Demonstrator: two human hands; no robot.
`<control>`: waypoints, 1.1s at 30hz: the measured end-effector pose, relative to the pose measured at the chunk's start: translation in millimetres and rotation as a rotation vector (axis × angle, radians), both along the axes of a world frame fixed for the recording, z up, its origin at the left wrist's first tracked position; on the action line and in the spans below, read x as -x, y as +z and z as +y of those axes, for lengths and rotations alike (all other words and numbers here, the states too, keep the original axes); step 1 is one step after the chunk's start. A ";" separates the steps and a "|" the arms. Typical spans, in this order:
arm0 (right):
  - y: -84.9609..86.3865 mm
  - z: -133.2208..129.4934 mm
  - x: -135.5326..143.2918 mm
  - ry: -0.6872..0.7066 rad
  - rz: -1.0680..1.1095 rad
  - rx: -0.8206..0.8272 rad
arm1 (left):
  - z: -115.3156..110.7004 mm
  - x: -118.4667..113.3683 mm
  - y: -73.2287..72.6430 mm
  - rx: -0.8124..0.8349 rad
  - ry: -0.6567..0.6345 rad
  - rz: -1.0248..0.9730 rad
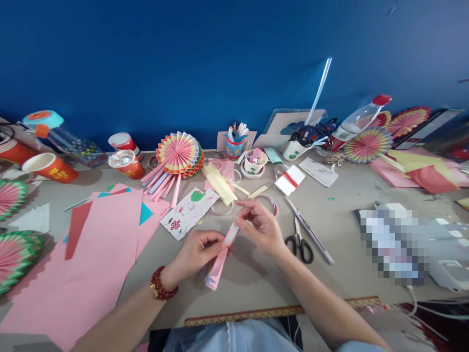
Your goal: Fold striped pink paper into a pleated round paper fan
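My left hand (202,252) pinches a narrow, pleated strip of pink paper (219,268) between thumb and fingers. The strip is folded into several layers and slants down toward me. At its upper end, my right hand (258,226) closes thumb and fingertips on the same strip, where a paler band shows. A roll of tape (269,204) lies just behind the right hand. Black-handled scissors (299,244) rest to the right of that wrist, beside a grey pen-like tool (311,233). A printed white paper (188,211) lies beyond my left hand.
Pink paper sheets (98,249) cover the table's left side. Pleated paper fans (179,152) stand at the back, near paper cups (51,167) and a pen holder (234,146). A clear bottle (357,120) leans at the right, behind a blurred phone (394,247). A blue wall rises behind.
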State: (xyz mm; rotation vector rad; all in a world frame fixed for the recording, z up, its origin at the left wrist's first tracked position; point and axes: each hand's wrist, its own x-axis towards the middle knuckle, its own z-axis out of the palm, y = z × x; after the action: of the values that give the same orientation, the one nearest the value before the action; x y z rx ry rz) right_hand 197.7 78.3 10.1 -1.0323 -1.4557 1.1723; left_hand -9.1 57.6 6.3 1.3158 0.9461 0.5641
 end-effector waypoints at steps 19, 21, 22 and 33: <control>11.0 -11.7 2.3 0.019 -0.600 -0.838 | 1.2 -0.6 -6.1 -0.119 0.194 0.068; 8.4 -11.4 5.7 0.081 -0.684 -0.798 | 0.8 -0.6 -6.2 -0.173 0.194 0.097; 7.0 -10.8 7.1 0.086 -0.698 -0.773 | 0.4 -0.6 -5.9 -0.202 0.192 0.113; 7.3 -8.4 12.1 0.107 -0.522 -0.589 | -2.4 -0.1 -1.8 -0.508 0.136 0.286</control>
State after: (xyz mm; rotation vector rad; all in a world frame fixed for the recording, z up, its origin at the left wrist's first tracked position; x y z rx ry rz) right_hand 185.6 69.9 17.4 -0.8732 -2.1193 0.4828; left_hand -9.0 55.2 4.4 1.8306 1.1793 0.7675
